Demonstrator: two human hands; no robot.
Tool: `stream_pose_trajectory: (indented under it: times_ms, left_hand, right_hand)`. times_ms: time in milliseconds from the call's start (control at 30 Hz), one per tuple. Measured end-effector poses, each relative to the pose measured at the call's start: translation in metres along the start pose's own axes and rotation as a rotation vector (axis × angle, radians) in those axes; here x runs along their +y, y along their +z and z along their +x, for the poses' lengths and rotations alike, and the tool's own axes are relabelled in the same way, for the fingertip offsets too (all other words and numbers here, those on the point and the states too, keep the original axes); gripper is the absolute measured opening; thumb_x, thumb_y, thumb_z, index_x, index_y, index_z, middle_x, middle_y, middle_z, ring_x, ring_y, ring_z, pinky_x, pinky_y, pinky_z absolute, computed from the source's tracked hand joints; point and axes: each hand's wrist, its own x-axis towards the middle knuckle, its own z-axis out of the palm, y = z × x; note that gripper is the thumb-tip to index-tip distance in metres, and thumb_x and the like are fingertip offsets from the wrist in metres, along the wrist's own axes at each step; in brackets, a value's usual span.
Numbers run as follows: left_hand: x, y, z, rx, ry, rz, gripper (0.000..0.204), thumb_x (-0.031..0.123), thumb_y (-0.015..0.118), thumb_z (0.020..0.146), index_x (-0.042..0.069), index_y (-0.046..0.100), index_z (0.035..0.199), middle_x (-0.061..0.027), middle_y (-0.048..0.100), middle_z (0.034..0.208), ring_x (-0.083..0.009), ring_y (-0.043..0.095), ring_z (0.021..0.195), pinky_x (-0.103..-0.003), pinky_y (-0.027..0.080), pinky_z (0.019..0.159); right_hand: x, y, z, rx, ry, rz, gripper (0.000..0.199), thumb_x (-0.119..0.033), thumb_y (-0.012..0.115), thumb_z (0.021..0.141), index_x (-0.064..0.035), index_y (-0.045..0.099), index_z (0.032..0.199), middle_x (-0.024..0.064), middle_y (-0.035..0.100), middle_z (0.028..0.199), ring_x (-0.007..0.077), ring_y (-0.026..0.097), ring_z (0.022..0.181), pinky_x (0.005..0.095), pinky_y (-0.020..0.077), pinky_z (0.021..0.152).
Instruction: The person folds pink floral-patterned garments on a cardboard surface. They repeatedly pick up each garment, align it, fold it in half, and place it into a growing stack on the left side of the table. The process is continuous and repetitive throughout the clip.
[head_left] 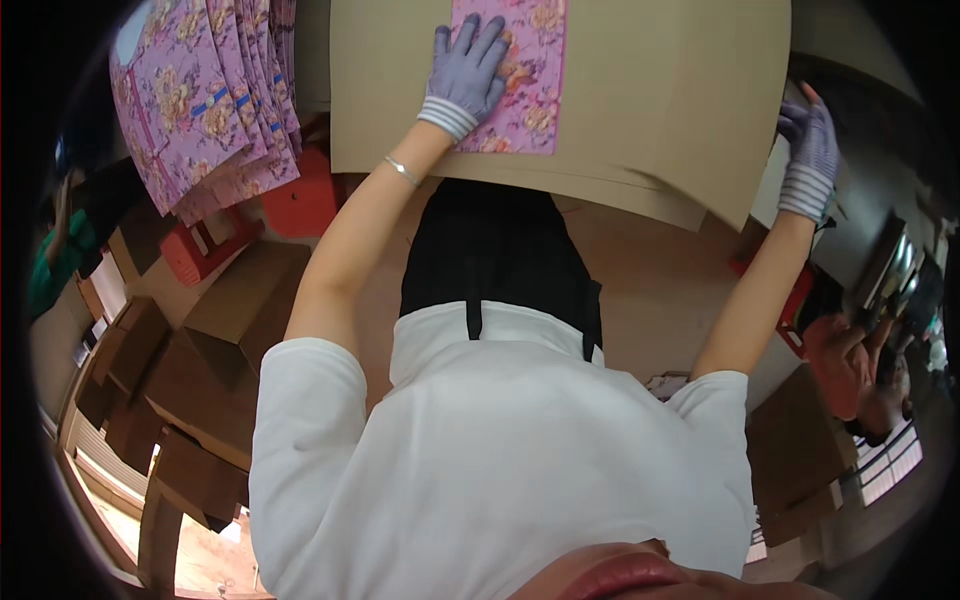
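Observation:
My left hand, in a grey-purple knit glove with a striped cuff, lies flat with fingers spread on a pink floral folded paper piece. That piece rests on a large tan cardboard sheet, close to its near edge. My right hand, gloved the same way, is at the sheet's right edge, its fingers stretched and partly apart. One fingertip there looks bare. Nothing shows in this hand, and whether it touches the cardboard is hard to make out.
A stack of matching floral pieces stands at the left. Red plastic stools are below it. Brown cardboard boxes fill the floor at left, with another box at right. People sit or stand at both sides, one in an orange top.

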Motion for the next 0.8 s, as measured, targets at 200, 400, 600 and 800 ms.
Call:
stream_pose_trajectory:
  times_ms: [200, 400, 600, 800]
  left_hand:
    - [0.009, -0.006, 0.012, -0.081, 0.018, -0.016, 0.051, 0.026, 0.06, 0.079, 0.002, 0.054, 0.124, -0.0135, 0.041, 0.148, -0.0393, 0.035, 0.137, -0.065, 0.024, 0.107]
    - [0.024, -0.003, 0.027, -0.127, -0.038, 0.016, 0.055, 0.027, 0.062, 0.08, 0.011, 0.054, 0.132, -0.0083, 0.038, 0.151, -0.041, 0.033, 0.138, -0.07, 0.021, 0.105]
    - [0.023, -0.004, 0.029, -0.188, -0.01, 0.026, 0.054, 0.029, 0.062, 0.08, 0.02, 0.056, 0.133, -0.0052, 0.035, 0.153, -0.0435, 0.031, 0.138, -0.074, 0.02, 0.102]
    - [0.023, -0.007, 0.031, -0.224, 0.002, 0.021, 0.055, 0.031, 0.062, 0.08, 0.026, 0.056, 0.134, -0.0034, 0.036, 0.153, -0.0459, 0.031, 0.137, -0.076, 0.021, 0.101]
  right_hand:
    - [0.061, 0.13, -0.011, -0.079, -0.453, -0.405, 0.05, -0.043, 0.053, 0.096, -0.0094, 0.052, 0.133, 0.0111, 0.05, 0.137, 0.0255, 0.044, 0.128, 0.0429, 0.0373, 0.106]
    - [0.106, 0.205, -0.025, 0.275, -0.653, -1.154, 0.075, -0.064, 0.063, 0.079, -0.0152, 0.052, 0.136, 0.0119, 0.036, 0.152, 0.0408, 0.03, 0.139, 0.0636, 0.0302, 0.103]
    - [0.106, 0.214, -0.023, 0.266, -0.712, -1.233, 0.068, -0.062, 0.065, 0.078, -0.0178, 0.059, 0.129, 0.0102, 0.044, 0.147, 0.0367, 0.035, 0.136, 0.064, 0.0264, 0.101]
    - [0.095, 0.229, -0.012, 0.294, -0.66, -1.214, 0.066, -0.063, 0.064, 0.078, -0.023, 0.059, 0.13, 0.0051, 0.045, 0.148, 0.0323, 0.034, 0.137, 0.0662, 0.0213, 0.103]
